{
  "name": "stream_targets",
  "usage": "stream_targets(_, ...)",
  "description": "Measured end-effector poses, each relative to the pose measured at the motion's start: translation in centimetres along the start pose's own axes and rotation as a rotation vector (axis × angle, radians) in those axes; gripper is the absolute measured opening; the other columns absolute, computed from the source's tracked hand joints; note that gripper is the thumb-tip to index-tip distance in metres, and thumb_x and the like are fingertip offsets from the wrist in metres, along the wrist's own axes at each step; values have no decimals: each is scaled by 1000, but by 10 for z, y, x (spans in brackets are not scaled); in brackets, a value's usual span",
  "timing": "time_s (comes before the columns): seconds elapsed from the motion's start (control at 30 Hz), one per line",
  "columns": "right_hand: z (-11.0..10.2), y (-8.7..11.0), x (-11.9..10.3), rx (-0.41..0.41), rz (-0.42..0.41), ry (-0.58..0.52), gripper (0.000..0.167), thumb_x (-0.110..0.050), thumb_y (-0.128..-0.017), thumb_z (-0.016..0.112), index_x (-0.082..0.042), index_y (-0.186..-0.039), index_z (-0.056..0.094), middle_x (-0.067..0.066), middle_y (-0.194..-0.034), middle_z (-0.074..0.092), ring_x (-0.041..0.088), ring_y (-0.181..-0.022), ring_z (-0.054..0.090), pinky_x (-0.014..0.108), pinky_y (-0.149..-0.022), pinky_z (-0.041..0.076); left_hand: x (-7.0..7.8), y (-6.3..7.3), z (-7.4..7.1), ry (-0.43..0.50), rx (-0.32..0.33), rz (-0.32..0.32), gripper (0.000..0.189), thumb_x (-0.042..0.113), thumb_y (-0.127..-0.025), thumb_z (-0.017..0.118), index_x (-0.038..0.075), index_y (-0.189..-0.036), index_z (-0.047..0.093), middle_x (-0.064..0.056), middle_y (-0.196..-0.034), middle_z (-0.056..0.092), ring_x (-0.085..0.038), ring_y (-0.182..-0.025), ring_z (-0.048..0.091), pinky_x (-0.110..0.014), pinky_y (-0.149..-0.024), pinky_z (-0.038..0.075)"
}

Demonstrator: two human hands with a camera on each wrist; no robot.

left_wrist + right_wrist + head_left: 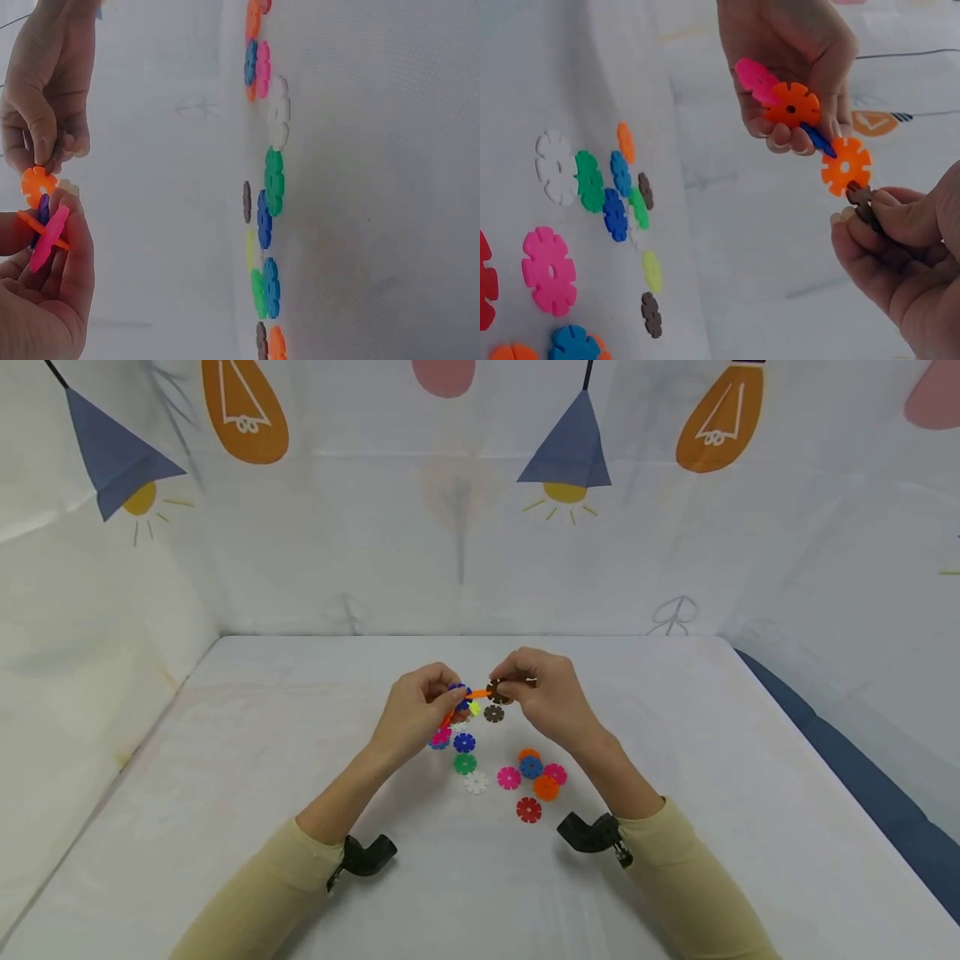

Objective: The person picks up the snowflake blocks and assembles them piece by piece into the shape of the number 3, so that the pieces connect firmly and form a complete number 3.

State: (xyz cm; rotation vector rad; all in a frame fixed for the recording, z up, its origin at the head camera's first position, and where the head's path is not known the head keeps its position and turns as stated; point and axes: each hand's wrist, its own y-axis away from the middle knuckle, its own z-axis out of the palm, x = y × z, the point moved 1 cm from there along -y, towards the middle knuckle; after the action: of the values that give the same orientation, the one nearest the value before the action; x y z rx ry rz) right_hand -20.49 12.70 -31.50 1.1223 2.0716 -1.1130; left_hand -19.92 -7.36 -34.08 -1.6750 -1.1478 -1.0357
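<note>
My left hand (pixel 412 710) pinches a small chain of notched plastic discs above the table. In the right wrist view the chain runs from a pink disc (pixel 754 79) through an orange disc (pixel 791 96) and a blue disc (pixel 819 140) to a second orange disc (pixel 846 166). My right hand (pixel 551 697) pinches a brown disc (pixel 864 206) at the edge of that second orange disc, and the two touch. Whether their slots interlock I cannot tell. Fingers cover part of the blue and brown discs.
Loose discs lie on the white table (pixel 225 760) below the hands, among them a green disc (pixel 465 764), a white disc (pixel 476 782) and a brown disc (pixel 493 714). Nearer the right forearm are a red disc (pixel 528 811) and a pink disc (pixel 508 777). A printed white curtain (pixel 390 543) hangs behind.
</note>
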Motion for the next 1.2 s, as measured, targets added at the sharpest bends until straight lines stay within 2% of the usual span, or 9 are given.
stream_targets(0.23,5,2,4,29,24,37,8,2,-90,67,-4,-93,72,7,-89,73,15,-75,71,28,-73,61,-6,1,2,3,22,-2,7,12,-98,60,6,-97,63,-13,-86,72,-25,-77,73,-36,-74,61)
stream_targets(0.43,6,9,6,36,25,28,9,3,-91,66,-4,-92,72,7,-87,73,15,-75,73,28,-73,61,-9,3,8,1,37,-5,5,10,-97,62,6,-96,64,-12,-83,70,-30,-79,74,-31,-72,61)
stream_targets(0.67,9,7,3,53,8,3,10,3,-91,66,-6,-89,71,6,-85,73,15,-73,72,26,-70,60,-6,3,6,-11,58,2,4,9,-97,62,7,-95,64,-11,-86,72,-19,-74,73,-33,-73,61)
stream_targets(0.77,12,6,4,46,9,-18,10,3,-91,66,-6,-89,71,7,-85,73,15,-73,73,24,-71,60,-5,4,5,-35,58,9,5,9,-97,61,7,-94,64,-11,-83,72,-18,-73,73,-33,-71,61)
stream_targets(0.9,13,5,5,39,17,-23,9,2,-91,67,-6,-90,71,6,-87,73,14,-74,73,25,-71,60,-5,4,3,-57,35,8,5,10,-98,60,8,-95,63,-10,-83,72,-24,-76,73,-33,-70,60)
stream_targets(1.0,11,3,5,44,21,-17,7,0,-91,68,-6,-92,71,6,-88,73,13,-74,73,25,-72,60,-6,2,1,-35,-7,-2,6,12,-100,57,7,-98,60,-11,-87,72,-30,-81,73,-33,-74,60)
stream_targets(1.13,7,2,6,54,34,-35,6,-3,-90,70,-6,-95,70,8,-88,74,15,-74,73,25,-72,60,-6,-2,-1,67,-69,-12,11,14,-102,53,4,-102,56,-16,-93,69,-35,-85,72,-32,-79,61)
stream_targets(1.2,5,1,7,58,38,-57,8,-5,-89,71,-6,-97,70,9,-88,74,16,-76,73,25,-73,61,-7,-3,0,125,-96,-11,14,16,-103,52,2,-103,55,-19,-95,67,-33,-85,72,-32,-79,61)
